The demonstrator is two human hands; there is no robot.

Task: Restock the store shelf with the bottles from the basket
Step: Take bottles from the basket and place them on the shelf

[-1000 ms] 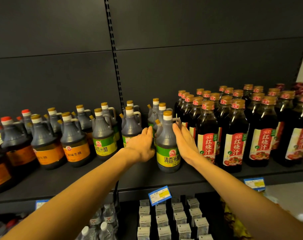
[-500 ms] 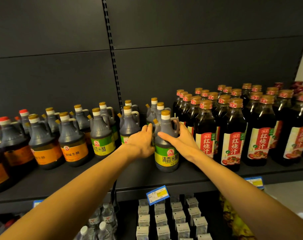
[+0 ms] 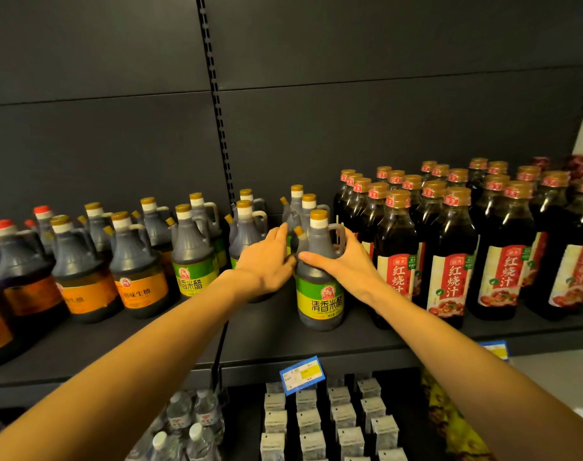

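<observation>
A person is standing at a dark store shelf (image 3: pixel 283 347), both bare arms reaching forward. Between the hands a green-label bottle (image 3: pixel 319 277) is standing upright, its long axis vertical, near the shelf's front edge and about midway along it. The left hand (image 3: pixel 267 261) is lying against the bottle's left shoulder, fingers fairly straight and pointing toward the back. The right hand (image 3: pixel 343 261) is cupping the right side, thumb crossing the front and fingers curling around near the handle, so this grip is holding the bottle. Both hands are equally near; the right one is doing the holding. The bottle is lying directly between the palms, so any nudge backward would run along the row behind it.

Behind it two more green-label bottles (image 3: pixel 303 207) are lining up toward the back. Counting all green-label ones in sight, roughly seven are showing, though several are hidden behind others. To the right, red-label bottles (image 3: pixel 450 254) are standing in tight rows, well over twenty. To the left, orange-label jugs (image 3: pixel 137 261) are standing, about eight. The basket is not showing.
</observation>
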